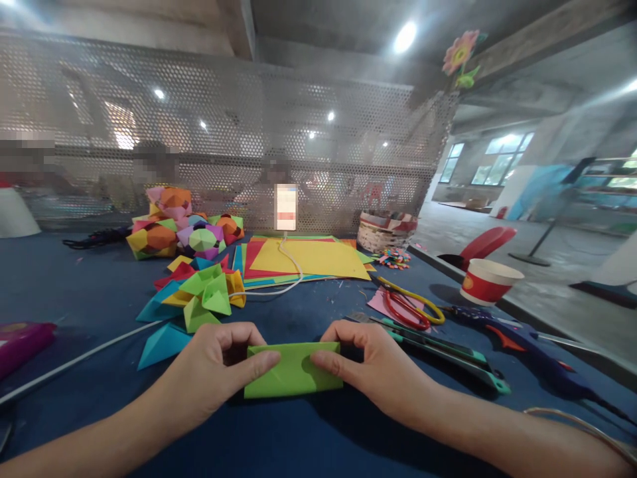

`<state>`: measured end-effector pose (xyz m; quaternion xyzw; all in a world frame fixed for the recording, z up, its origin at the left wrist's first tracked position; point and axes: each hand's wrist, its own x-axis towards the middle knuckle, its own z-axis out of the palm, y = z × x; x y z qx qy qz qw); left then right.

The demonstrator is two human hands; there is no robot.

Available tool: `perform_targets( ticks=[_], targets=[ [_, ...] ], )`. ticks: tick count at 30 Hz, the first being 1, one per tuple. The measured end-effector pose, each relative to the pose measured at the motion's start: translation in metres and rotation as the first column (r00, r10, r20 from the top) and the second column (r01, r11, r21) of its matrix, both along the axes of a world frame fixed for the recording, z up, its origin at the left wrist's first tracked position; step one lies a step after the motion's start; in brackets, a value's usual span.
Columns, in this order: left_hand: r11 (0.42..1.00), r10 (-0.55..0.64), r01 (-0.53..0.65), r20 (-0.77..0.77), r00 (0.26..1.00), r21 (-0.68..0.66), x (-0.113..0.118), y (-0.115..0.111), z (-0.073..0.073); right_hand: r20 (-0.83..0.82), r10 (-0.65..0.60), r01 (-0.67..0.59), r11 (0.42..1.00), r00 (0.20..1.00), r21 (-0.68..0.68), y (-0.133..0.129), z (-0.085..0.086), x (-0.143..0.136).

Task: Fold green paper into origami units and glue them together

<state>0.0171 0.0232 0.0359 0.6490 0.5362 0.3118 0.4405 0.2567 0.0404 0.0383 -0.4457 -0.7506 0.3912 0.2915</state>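
Folded green paper (pixel 293 368) lies flat on the blue surface (pixel 298 445), near the front edge, between both hands. Left hand (pixel 212 372): fingers (pixel 261 364) curled, thumb laid flat across the paper's left end, other fingertips bent down behind its top left corner; pressing on the paper, not wrapped round it. Right hand (pixel 371 365): fingers (pixel 326 360) likewise curled, thumb on the paper's right end, index bent over the top right corner. The two thumbs point at each other, a stretch of bare paper between them. Just behind the left hand: a cluster of folded paper pieces (pixel 199 295) in green, yellow, blue and red, the nearest blue one (pixel 162 342) just beside the left wrist. Farther back, a pile of multicoloured folded paper balls (pixel 176 229). Behind centre, a stack of flat coloured sheets (pixel 308 259), yellow on top, with a white cable (pixel 293 272) running across it up to a phone (pixel 286 207) stood against the perforated metal screen (pixel 223 133). Right of the right hand, close by: a green-and-black utility knife (pixel 448 355), then red-and-yellow scissors (pixel 411 305) on a pink scrap. Farther right: a dark glue gun (pixel 527 345), a red-and-white paper cup (pixel 490 280), a woven basket (pixel 385 231). Far left edge: a magenta object (pixel 22 338), partly cut off. Nothing lies between the hands and the paper.
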Motion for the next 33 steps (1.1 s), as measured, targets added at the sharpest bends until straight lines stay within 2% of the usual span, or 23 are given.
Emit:
perform_targets(
  ticks=[10,17,21,28,33],
  targets=[
    [1.000,-0.013,0.013,0.065,0.998,-0.003,-0.0027,-0.0013,-0.0047,0.036,0.001,-0.002,1.000,0.999,0.020,0.0010,-0.0017,0.0003],
    [1.000,-0.002,0.003,0.067,0.998,-0.017,0.0005,-0.0020,-0.0012,0.029,0.011,-0.012,0.999,1.000,0.030,0.0003,-0.0003,0.0007],
    [1.000,-0.005,0.005,0.045,0.999,-0.007,0.0005,-0.0029,-0.0006,0.008,0.016,-0.016,1.000,1.000,-0.007,-0.0003,0.0000,0.0005],
    [0.999,-0.026,0.027,-0.009,1.000,0.041,-0.0046,-0.0014,-0.0079,-0.030,-0.009,0.010,1.000,1.000,0.020,-0.0022,0.0013,0.0010],
    [1.000,-0.022,0.023,-0.058,0.998,0.016,-0.0013,0.0006,-0.0020,-0.045,-0.015,0.017,0.999,0.999,0.042,-0.0019,0.0014,0.0015]
  ],
)
